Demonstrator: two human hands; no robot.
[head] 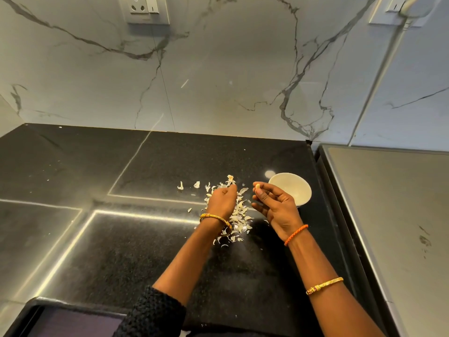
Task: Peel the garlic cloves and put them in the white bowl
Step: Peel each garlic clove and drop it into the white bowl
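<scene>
right hand [274, 205] pinches a small pale peeled garlic clove [258, 186] just left of the round white ceramic bowl [291, 188] | left hand [222, 200] further left, fingers curled over papery white garlic skins [239, 220] (contents hidden) | black speckled stone counter [121, 239] beneath

A home kitchen, seen from above the work surface: a polished black granite table [150, 239] runs into a corner beneath a wall of white marble-look slabs [218, 81] veined in grey. A wall socket with a switch [145, 8] sits high on the backsplash, and a second outlet plate [398, 10] with a cord plugged in is mounted toward the right. Papery garlic skins [239, 215] lie scattered on the dark stone beside a small white bowl [291, 188], the litter of food preparation. At right, the flat grey top of an appliance or cabinet [393, 215] stands flush against the table's edge.
</scene>
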